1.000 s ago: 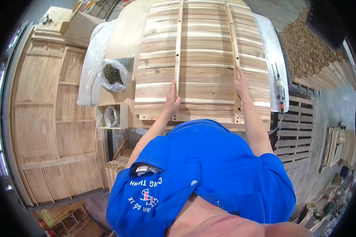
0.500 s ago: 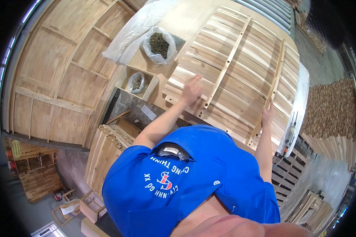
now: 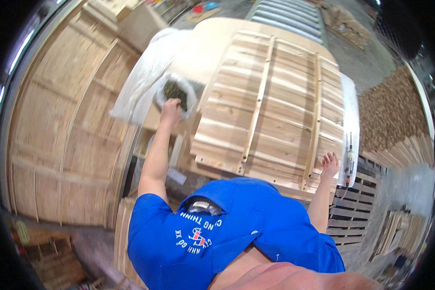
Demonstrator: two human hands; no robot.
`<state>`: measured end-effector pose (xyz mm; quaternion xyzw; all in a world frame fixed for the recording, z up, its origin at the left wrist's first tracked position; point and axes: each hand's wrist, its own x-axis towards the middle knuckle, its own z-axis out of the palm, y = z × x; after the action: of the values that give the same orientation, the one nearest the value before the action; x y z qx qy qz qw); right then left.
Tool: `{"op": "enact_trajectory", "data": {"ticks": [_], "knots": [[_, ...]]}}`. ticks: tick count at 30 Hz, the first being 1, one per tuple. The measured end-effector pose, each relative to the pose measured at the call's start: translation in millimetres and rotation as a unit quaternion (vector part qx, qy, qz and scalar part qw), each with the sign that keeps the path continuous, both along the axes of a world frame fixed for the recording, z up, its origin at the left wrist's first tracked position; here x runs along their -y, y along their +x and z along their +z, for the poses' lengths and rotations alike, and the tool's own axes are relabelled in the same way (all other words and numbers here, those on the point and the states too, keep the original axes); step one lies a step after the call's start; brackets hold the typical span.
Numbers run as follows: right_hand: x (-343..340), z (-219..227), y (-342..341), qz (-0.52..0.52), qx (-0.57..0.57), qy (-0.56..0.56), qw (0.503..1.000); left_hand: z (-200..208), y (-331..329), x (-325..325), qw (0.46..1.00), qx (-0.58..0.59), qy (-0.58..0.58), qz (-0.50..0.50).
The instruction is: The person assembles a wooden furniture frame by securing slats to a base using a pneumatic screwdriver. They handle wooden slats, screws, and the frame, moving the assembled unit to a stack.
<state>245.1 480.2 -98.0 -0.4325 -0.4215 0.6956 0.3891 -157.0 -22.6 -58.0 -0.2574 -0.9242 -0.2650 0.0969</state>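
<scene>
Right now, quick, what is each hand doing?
Left hand: reaching into the clear bag of dark bits; its grip cannot be told.
Right hand: open, fingers spread on the slatted wooden panel, holding nothing.

slatted panel (image 3: 280, 101): pale honey wood, streaked lighter and darker board by board, with two paler battens across it
bag (image 3: 176, 92): clear plastic, contents dark olive-brown
plastic sheet (image 3: 140, 84): milky white
shirt (image 3: 227, 237): bright blue with white and red print
tool (image 3: 349, 159): looks black and silver, blurred
stacked panels (image 3: 58, 130): light tan wood
left hand (image 3: 170, 110): bare
right hand (image 3: 329, 164): bare
</scene>
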Motion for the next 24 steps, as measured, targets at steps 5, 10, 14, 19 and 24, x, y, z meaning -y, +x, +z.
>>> {"op": "enact_trajectory", "data": {"ticks": [5, 10, 14, 19, 24], "knots": [[-14.5, 0.6, 61.8, -0.167, -0.066, -0.039, 0.983, 4.9, -39.3, -54.9, 0.963, 0.115, -0.242, -0.017], [-48.1, -2.5, 125.0, -0.281, -0.182, -0.108, 0.936, 15.2, -28.2, -102.9, 0.947, 0.109, -0.291, 0.080], [-76.5, -22.0, 153.2, -0.371, -0.254, -0.150, 0.880, 28.5, -18.9, -126.9, 0.914, 0.139, -0.372, 0.077], [-120.0, -30.4, 164.4, -0.483, -0.327, -0.202, 0.786, 39.4, -8.9, -150.6, 0.920, 0.051, -0.386, 0.055], [-165.4, -37.4, 179.2, -0.485, -0.429, -0.243, 0.722, 53.9, 6.2, -170.6, 0.904, 0.114, -0.406, 0.068]]}}
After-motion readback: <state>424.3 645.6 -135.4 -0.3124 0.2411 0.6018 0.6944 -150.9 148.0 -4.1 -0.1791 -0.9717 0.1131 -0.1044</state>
